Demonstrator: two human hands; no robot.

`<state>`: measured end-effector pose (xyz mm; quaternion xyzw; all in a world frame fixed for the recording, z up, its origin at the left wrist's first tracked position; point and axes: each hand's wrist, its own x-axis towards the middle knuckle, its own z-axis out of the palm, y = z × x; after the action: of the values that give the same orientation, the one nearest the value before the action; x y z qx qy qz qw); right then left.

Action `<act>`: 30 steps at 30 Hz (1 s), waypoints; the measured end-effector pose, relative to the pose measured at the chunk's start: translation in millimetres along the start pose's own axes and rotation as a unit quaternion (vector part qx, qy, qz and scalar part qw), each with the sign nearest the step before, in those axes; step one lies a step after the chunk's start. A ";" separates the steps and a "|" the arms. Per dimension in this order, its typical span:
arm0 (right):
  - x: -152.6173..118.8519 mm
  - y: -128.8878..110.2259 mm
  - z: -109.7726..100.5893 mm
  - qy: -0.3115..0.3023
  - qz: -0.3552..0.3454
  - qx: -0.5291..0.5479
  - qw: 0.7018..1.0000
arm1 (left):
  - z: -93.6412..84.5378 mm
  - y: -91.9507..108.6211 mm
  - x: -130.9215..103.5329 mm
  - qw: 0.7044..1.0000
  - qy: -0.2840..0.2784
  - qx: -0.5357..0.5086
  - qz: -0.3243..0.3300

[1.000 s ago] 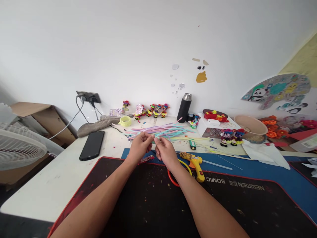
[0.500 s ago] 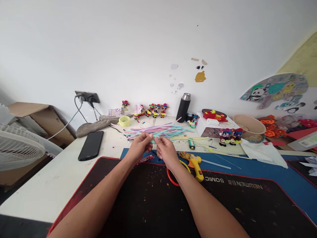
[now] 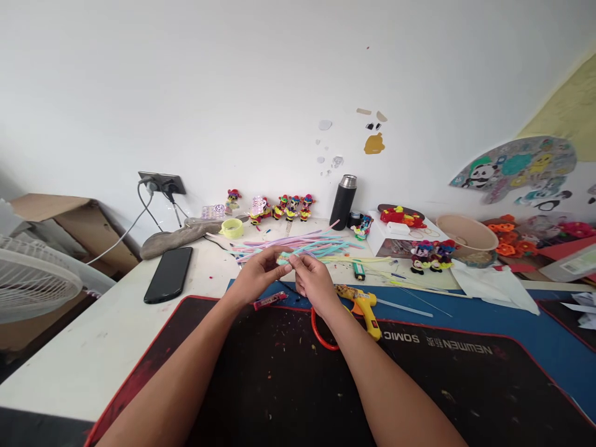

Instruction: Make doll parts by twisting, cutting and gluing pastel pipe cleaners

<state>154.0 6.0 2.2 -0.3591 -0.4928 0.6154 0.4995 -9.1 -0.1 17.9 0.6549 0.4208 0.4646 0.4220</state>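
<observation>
A: ok so what's different from half a second ago?

B: left hand (image 3: 261, 273) loosened up, thumb and fingers spread a bit more, so the little pale-green piece (image 3: 283, 257) pokes out on top. Looks like a regrip to me, so it's still being worked in midair.

A: anything actually letting go?

B: nah, left fingers are curled loosely round it, right hand (image 3: 314, 279) has thumb and finger pinched at its right end. Most of it's hidden, can't tell its full shape.

A: and the clutter?

B: pile of fuzzy sticks (image 3: 321, 243) just on the far side, small red item (image 3: 270, 300) nearer, glue gun (image 3: 367, 304) to the right. Right forearm's across part of the red loop (image 3: 320, 334), so that'd be awkward to reach. Phone (image 3: 168, 274) is well off left.
</observation>
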 end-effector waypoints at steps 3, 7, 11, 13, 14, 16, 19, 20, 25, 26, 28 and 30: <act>-0.4 -0.5 -0.8 -0.004 -0.001 -0.008 1.000 | -0.9 1.2 -0.3 1.000 -0.003 -0.005 -0.002; -2.2 -1.5 -0.1 -0.011 0.003 -0.023 1.000 | -0.4 2.4 -0.6 1.000 0.014 -0.026 -0.010; -3.2 -2.7 0.4 -0.014 -0.006 -0.051 0.999 | 0.5 3.7 -0.6 0.998 0.030 -0.046 -0.028; -2.7 -2.5 -0.3 0.000 -0.016 -0.064 0.998 | 1.1 3.9 -0.5 0.997 0.027 -0.055 -0.036; -2.2 -2.2 -0.8 0.008 -0.022 -0.069 0.997 | 1.6 3.9 -0.4 0.997 0.023 -0.060 -0.038; -1.2 -1.4 -1.8 0.018 -0.031 -0.074 0.997 | 2.8 3.2 -0.4 0.997 0.013 -0.069 -0.037; -0.2 -1.0 -2.5 0.020 -0.035 -0.074 0.996 | 4.0 1.6 -0.5 0.996 0.008 -0.088 -0.021; -0.4 -1.4 -2.4 0.021 -0.035 -0.074 0.996 | 4.0 1.2 -0.7 0.995 0.007 -0.094 -0.013; -2.6 -5.7 -1.0 0.024 -0.034 -0.067 0.997 | 2.0 2.2 -1.6 0.995 -0.014 -0.101 0.002; -2.8 -6.0 -1.0 0.023 -0.034 -0.067 0.997 | 1.8 2.7 -1.7 0.995 -0.013 -0.098 -0.001; -2.7 -5.4 -1.4 0.018 -0.035 -0.072 0.997 | 2.1 3.5 -1.8 0.996 -0.008 -0.092 -0.009; -2.3 -3.8 -1.8 0.016 -0.036 -0.079 0.996 | 2.8 3.8 -1.7 0.996 -0.003 -0.091 -0.015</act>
<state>157.3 4.2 5.3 -0.3890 -0.5446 0.5501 0.4995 -6.1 -3.3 20.4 0.6092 0.3853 0.4924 0.4877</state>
